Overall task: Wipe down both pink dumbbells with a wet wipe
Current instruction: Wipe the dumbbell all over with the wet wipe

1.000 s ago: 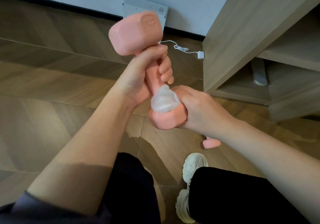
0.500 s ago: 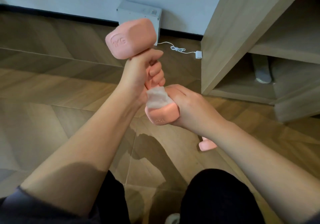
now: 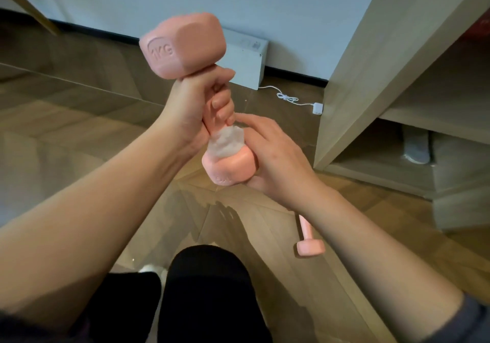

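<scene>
A pink dumbbell (image 3: 185,46) marked 1KG stands nearly upright in the air. My left hand (image 3: 196,106) grips its handle just under the top head. My right hand (image 3: 275,157) wraps the lower head from the right and presses a crumpled white wet wipe (image 3: 226,141) onto the head's upper face beside the handle. A second pink dumbbell (image 3: 309,242) lies on the wooden floor below my right wrist, its far end hidden by the arm.
A wooden shelf unit (image 3: 371,64) stands at the right with a grey object in its lower bay. A white box (image 3: 246,56) leans on the wall, with a white cable and plug (image 3: 316,108) on the floor. My black-trousered knees (image 3: 206,289) fill the bottom.
The dumbbell turned in my left hand, bringing the 1KG mark to face me. The wipe stays on the lower head, and my right fingers now reach up toward the handle.
</scene>
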The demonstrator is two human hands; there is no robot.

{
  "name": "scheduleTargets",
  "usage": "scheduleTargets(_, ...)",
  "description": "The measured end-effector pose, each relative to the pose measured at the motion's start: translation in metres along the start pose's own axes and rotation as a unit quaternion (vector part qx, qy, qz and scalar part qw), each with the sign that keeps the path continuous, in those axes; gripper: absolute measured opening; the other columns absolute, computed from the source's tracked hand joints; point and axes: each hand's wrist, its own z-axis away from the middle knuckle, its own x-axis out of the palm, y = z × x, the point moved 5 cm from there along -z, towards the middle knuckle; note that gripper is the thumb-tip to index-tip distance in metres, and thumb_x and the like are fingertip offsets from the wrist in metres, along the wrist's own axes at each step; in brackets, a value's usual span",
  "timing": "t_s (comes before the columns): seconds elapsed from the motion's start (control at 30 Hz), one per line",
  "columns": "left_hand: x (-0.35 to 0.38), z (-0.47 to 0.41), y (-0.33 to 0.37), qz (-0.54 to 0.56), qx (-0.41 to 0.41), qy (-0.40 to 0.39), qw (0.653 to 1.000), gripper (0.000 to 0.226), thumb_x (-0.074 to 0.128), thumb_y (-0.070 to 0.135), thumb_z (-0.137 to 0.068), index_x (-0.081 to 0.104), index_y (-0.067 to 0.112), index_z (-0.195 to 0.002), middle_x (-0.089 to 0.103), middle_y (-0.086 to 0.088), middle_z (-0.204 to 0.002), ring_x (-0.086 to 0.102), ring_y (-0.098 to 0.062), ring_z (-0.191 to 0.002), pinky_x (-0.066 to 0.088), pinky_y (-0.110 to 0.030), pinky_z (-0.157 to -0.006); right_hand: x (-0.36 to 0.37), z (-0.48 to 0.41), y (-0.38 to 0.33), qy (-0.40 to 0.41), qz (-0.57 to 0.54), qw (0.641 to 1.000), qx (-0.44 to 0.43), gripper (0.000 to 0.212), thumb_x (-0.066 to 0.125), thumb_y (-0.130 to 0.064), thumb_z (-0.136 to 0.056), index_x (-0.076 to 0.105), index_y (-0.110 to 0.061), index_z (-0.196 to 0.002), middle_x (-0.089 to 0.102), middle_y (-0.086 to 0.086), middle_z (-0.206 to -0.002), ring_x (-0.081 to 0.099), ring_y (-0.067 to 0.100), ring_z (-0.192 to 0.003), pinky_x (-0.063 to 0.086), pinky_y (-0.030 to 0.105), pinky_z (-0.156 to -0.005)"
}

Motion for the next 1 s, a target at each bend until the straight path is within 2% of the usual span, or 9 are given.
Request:
scheduleTargets(0.1,-0.015,0.001,-0.004,-0.04,-0.008,-0.017,0.999,0.044,0.052,0.006,-0.089,0.04,0.019,-0.049,0.029,0.001,-0.042,0.03,-0.016,-0.037,0.032,-0.025,-0.047,0.021,-0.006,-0.005,-0.023,-0.057,0.998,-0.004,0.077,0.085,-0.034,-0.069,0.052,-0.014,-0.136,0.047,0.0,-0.143,0.038,0.016,-0.134,0.044,0.039,-0.096)
scheduleTargets(0.3,-0.054,-0.008,-0.005,-0.143,0.002,0.069,0.987,0.018,0.072,0.017,-0.086,0.057,0.012,-0.077,0.051,-0.006,-0.059,0.052,-0.018,-0.05,0.046,-0.029,-0.052,0.063,-0.015,-0.009,0.087,-0.049,0.995,0.03,0.049,0.086,-0.024,-0.066,0.062,-0.003,-0.103,0.061,0.008,-0.108,0.057,0.026,-0.1,0.045,0.036,-0.077)
scheduleTargets(0.43,-0.079,-0.02,-0.002,-0.108,-0.005,0.123,0.987,0.024,0.077,0.02,-0.082,0.056,0.015,-0.071,0.045,-0.003,-0.05,0.043,-0.017,-0.044,0.038,-0.026,-0.047,0.09,-0.027,-0.017,0.136,-0.032,0.989,0.051,0.051,0.089,-0.026,-0.062,0.063,-0.005,-0.101,0.063,0.007,-0.114,0.055,0.019,-0.107,0.047,0.031,-0.079)
scheduleTargets(0.5,-0.087,-0.024,0.003,-0.088,-0.002,0.104,0.991,0.026,0.077,0.019,-0.082,0.054,0.015,-0.069,0.041,-0.002,-0.046,0.038,-0.017,-0.042,0.033,-0.025,-0.045,0.099,-0.033,-0.019,0.141,-0.056,0.987,0.059,0.056,0.088,-0.028,-0.066,0.064,-0.008,-0.112,0.061,0.003,-0.124,0.054,0.016,-0.116,0.048,0.033,-0.088)
scheduleTargets(0.63,-0.087,-0.025,0.015,-0.097,0.015,0.036,0.994,0.036,0.074,0.014,-0.082,0.048,0.018,-0.057,0.036,0.0,-0.043,0.032,-0.018,-0.038,0.026,-0.026,-0.045,0.105,-0.046,-0.025,0.14,-0.137,0.979,0.055,0.069,0.086,-0.034,-0.068,0.055,-0.013,-0.127,0.053,-0.003,-0.133,0.043,0.006,-0.125,0.034,0.015,-0.101)
scheduleTargets(0.7,-0.086,-0.022,0.019,-0.117,0.028,0.02,0.993,0.038,0.073,0.011,-0.082,0.046,0.017,-0.056,0.034,0.001,-0.042,0.031,-0.017,-0.038,0.022,-0.03,-0.047,0.104,-0.05,-0.026,0.121,-0.137,0.983,0.035,0.071,0.083,-0.037,-0.069,0.054,-0.014,-0.129,0.048,-0.004,-0.136,0.04,0.005,-0.127,0.032,0.014,-0.104)
scheduleTargets(0.8,-0.09,-0.018,0.024,-0.11,0.021,-0.002,0.994,0.039,0.072,0.011,-0.079,0.042,0.018,-0.054,0.032,0.001,-0.042,0.03,-0.016,-0.037,0.018,-0.034,-0.05,0.1,-0.05,-0.028,0.112,-0.124,0.986,-0.003,0.069,0.086,-0.033,-0.067,0.058,-0.01,-0.125,0.047,0.002,-0.137,0.043,0.015,-0.127,0.039,0.026,-0.103)
scheduleTargets(0.9,-0.093,-0.017,0.027,-0.076,-0.034,-0.04,0.996,0.035,0.068,0.016,-0.077,0.038,0.017,-0.058,0.029,0.002,-0.042,0.028,-0.014,-0.037,0.025,-0.027,-0.047,0.099,-0.047,-0.037,0.121,-0.148,0.981,-0.017,0.07,0.092,-0.026,-0.063,0.059,-0.004,-0.121,0.054,0.008,-0.13,0.051,0.019,-0.122,0.045,0.035,-0.099)
scheduleTargets(1.0,-0.096,-0.017,0.03,-0.062,-0.064,-0.047,0.995,0.034,0.062,0.017,-0.084,0.037,0.019,-0.061,0.028,0.003,-0.041,0.027,-0.013,-0.036,0.027,-0.023,-0.044,0.098,-0.044,-0.043,0.105,-0.182,0.978,-0.002,0.071,0.092,-0.026,-0.063,0.055,-0.008,-0.12,0.058,0.001,-0.121,0.055,0.011,-0.111,0.047,0.029,-0.089)
